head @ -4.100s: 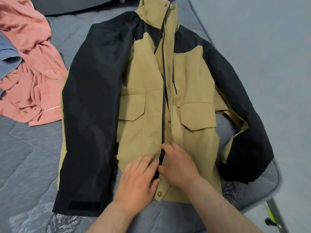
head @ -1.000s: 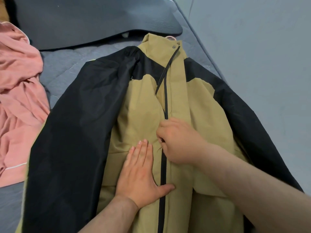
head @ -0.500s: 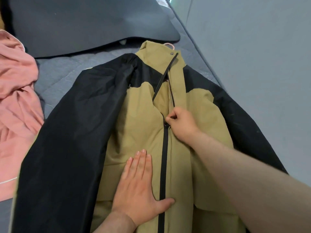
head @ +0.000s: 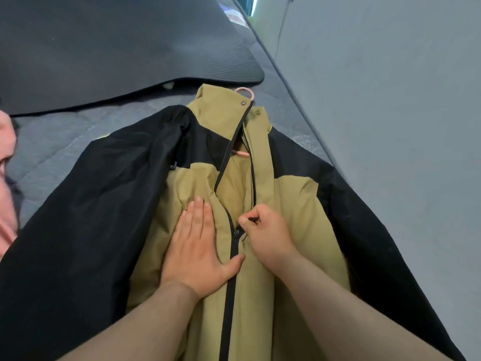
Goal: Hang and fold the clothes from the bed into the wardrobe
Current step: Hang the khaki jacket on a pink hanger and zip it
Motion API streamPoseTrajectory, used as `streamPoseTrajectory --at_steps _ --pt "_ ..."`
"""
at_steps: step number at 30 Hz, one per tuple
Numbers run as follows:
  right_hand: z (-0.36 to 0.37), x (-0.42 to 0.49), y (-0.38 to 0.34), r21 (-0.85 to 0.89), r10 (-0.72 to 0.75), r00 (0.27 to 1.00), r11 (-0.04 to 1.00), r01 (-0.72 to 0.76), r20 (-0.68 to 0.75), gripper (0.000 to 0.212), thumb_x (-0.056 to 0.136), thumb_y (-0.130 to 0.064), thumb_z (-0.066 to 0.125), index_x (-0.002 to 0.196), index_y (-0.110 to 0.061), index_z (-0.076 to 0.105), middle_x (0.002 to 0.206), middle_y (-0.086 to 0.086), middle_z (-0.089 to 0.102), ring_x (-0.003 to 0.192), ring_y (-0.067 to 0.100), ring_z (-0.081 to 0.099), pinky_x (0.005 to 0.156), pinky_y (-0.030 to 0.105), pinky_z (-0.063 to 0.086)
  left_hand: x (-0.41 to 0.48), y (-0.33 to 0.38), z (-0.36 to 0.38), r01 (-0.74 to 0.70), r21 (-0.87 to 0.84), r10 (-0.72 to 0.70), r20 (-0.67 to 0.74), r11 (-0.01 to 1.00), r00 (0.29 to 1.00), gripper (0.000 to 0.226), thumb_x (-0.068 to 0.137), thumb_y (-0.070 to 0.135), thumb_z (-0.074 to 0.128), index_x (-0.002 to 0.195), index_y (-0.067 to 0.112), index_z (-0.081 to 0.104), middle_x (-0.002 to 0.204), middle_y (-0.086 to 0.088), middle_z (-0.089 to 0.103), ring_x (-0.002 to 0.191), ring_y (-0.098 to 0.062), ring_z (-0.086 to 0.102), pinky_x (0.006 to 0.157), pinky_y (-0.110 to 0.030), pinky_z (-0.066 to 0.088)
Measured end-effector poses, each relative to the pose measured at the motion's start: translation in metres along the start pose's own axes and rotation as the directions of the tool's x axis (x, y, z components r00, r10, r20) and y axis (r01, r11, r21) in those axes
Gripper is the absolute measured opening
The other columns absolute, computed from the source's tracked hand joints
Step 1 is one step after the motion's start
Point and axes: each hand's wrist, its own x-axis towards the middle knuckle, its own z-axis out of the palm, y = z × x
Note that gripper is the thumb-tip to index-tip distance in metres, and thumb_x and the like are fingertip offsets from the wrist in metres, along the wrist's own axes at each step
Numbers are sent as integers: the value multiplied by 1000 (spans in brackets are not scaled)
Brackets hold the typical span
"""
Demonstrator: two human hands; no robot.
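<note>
jacket (head: 286, 204) laid flat on bed (head: 78, 131) | left hand (head: 197, 246) pressed open-fingered, so fabric is steadied | zipper pull (head: 253, 219) pinched by right hand (head: 265, 230) for closing

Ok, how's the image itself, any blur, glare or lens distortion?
Head view: soft even light, no glare; left hand, right hand and zipper pull fairly sharp; the jacket loses detail in its black sleeves; wide-angle stretch enlarges the forearms at the bottom edge.
</note>
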Motion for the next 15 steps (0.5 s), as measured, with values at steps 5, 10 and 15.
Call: streamPoseTrajectory --at_steps 5,10,15 --pt "-18 29 -40 -124 -97 995 988 96 -3 14 94 -21 59 81 -20 57 80 -5 61 76 10 58 70 29 53 5 -3 -1 9 34 -13 109 999 994 119 67 81 44 150 -1 19 158 -19 17 146 -27 15 114 -39 12" --pt "-40 103 -96 -131 -179 976 978 163 -126 11 95 -18 58 86 -11 59 77 -9 54 70 3 50 57 17 38 9 -6 0 18 -15 -15 185 1000 983 123 61 82 49 148 -2 28 156 -18 22 143 -27 21 113 -38 11" --pt "-15 125 -58 -160 -156 980 978 135 -127 9 97 -14 52 91 -15 58 89 -7 54 86 10 52 76 22 47 8 -10 10 -9 -37 14 132 999 991 120 57 77 54 144 -3 35 153 -19 30 140 -30 29 113 -39 15"
